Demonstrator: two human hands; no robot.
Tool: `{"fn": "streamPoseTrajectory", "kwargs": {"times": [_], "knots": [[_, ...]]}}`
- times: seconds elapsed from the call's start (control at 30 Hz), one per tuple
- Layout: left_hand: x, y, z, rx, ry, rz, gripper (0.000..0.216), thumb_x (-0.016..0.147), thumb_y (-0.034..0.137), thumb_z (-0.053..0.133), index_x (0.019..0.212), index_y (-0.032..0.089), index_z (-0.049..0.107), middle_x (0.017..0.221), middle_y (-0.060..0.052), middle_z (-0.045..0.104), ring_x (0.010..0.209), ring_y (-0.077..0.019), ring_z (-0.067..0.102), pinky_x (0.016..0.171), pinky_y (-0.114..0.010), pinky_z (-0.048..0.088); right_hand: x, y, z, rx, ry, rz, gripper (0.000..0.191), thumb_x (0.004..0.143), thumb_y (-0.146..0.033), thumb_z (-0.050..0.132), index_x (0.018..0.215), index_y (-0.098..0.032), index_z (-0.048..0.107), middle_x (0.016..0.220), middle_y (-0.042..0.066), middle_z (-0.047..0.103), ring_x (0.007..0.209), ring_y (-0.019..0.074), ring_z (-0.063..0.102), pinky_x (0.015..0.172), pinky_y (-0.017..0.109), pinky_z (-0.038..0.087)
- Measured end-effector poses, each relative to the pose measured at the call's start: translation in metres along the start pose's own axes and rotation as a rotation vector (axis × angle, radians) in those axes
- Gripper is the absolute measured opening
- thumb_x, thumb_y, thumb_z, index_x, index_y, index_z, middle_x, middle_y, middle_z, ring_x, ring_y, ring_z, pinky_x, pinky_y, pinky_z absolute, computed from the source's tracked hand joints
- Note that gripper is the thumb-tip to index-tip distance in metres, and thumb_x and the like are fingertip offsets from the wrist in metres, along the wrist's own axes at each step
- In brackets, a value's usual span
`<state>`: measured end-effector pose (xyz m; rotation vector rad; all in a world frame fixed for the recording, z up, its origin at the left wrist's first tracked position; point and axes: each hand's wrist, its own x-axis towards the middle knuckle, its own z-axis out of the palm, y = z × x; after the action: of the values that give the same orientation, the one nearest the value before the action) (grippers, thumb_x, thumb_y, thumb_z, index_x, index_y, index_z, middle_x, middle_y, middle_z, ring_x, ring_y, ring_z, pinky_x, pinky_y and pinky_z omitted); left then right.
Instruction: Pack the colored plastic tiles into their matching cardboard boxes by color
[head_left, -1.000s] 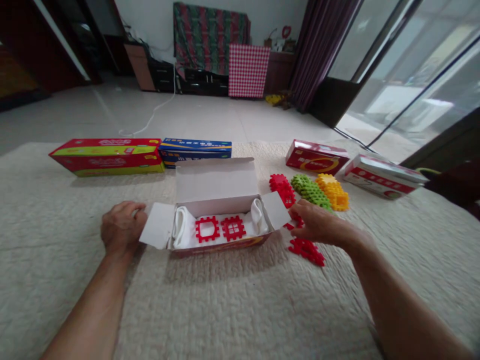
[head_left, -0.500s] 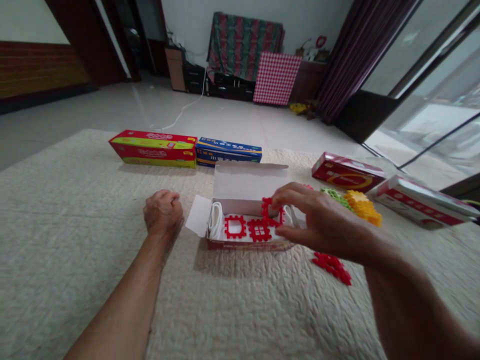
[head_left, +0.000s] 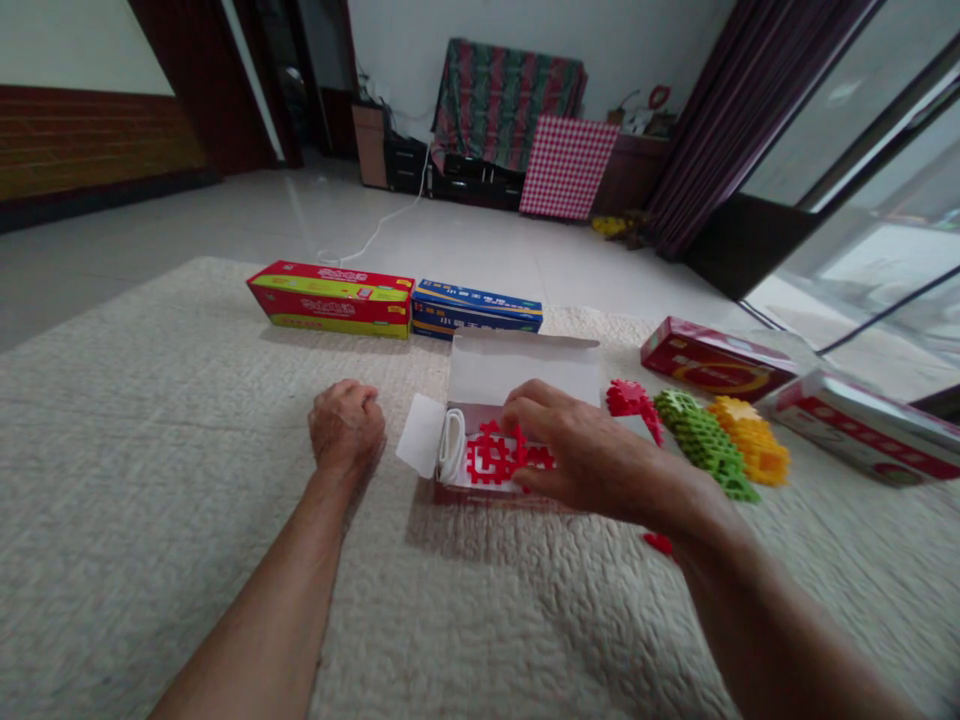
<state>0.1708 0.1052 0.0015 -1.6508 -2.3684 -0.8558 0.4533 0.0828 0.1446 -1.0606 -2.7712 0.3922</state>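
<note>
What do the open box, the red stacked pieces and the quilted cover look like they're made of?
Open box: probably thin cardboard, matte and white inside, judging by its flat, folded flaps. Red stacked pieces: likely molded plastic, evenly colored with notched edges; gloss is hard to judge. Quilted cover: apparently fabric, matte, with puckered quilting; fiber unclear.

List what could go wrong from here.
1. The notched red piece in the right hand could snag on the red pieces inside and shift them.
2. The left hand rests apart from the open box, not bracing it, so a bump might slide it.
3. The right forearm passes close to the green stack in this view; it might brush it.
</note>
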Motion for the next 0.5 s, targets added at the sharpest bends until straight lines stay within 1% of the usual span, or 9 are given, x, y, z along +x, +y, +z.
{"fn": "streamPoseTrajectory", "kwargs": {"times": [0.07,0.17,0.27,0.37,0.43,0.5], "knots": [[0.001,-0.001,0.001,0.002,0.004,0.006,0.031,0.079,0.019,0.049,0.092,0.018,0.077,0.113,-0.009,0.073,0.105,-0.0273,0.066,0.096,-0.041,0.051,-0.007,0.005,-0.006,0.020,0.078,-0.005,0.025,0.080,-0.022,0.070,0.104,-0.019,0.065,0.117,0.009,0.063,0.096,0.0194,0.064,0.085,0.033,0.052],[0.002,-0.003,0.003,0.003,0.000,0.004,0.031,0.078,0.018,0.050,0.093,0.019,0.077,0.115,-0.009,0.073,0.107,-0.0269,0.066,0.097,-0.040,0.051,-0.029,0.022,-0.020,-0.002,0.238,0.027,0.021,0.084,-0.028,0.067,0.103,-0.019,0.065,0.114,0.009,0.066,0.097,0.0212,0.065,0.086,0.036,0.052],[0.003,-0.003,0.003,0.004,-0.001,0.003,0.032,0.078,0.018,0.050,0.094,0.017,0.077,0.117,-0.011,0.073,0.108,-0.0283,0.066,0.097,-0.042,0.051,-0.054,0.045,-0.031,-0.059,0.335,0.104,0.019,0.086,-0.035,0.063,0.098,-0.020,0.067,0.102,0.008,0.070,0.089,0.0213,0.066,0.079,0.036,0.052],[0.002,-0.002,0.001,0.019,-0.008,0.017,0.033,0.079,0.018,0.048,0.095,0.016,0.077,0.118,-0.012,0.072,0.108,-0.0297,0.066,0.097,-0.043,0.051,-0.069,0.055,-0.030,-0.061,0.316,0.191,0.017,0.088,-0.035,0.059,0.089,-0.021,0.069,0.085,0.004,0.071,0.073,0.0176,0.065,0.066,0.032,0.049],[0.002,-0.002,0.000,0.023,-0.016,0.024,0.034,0.080,0.019,0.047,0.097,0.015,0.077,0.118,-0.012,0.072,0.109,-0.0295,0.066,0.098,-0.043,0.051,-0.069,0.053,-0.027,-0.010,0.265,0.196,0.018,0.090,-0.033,0.057,0.087,-0.022,0.070,0.078,0.002,0.071,0.066,0.0144,0.063,0.061,0.028,0.047],[0.002,-0.004,0.000,0.013,-0.027,0.038,0.035,0.081,0.019,0.046,0.098,0.014,0.076,0.117,-0.013,0.072,0.110,-0.0291,0.066,0.100,-0.043,0.050,-0.065,0.052,-0.025,0.036,0.226,0.182,0.018,0.090,-0.031,0.056,0.087,-0.022,0.071,0.076,0.001,0.071,0.064,0.0125,0.062,0.060,0.027,0.046]]}}
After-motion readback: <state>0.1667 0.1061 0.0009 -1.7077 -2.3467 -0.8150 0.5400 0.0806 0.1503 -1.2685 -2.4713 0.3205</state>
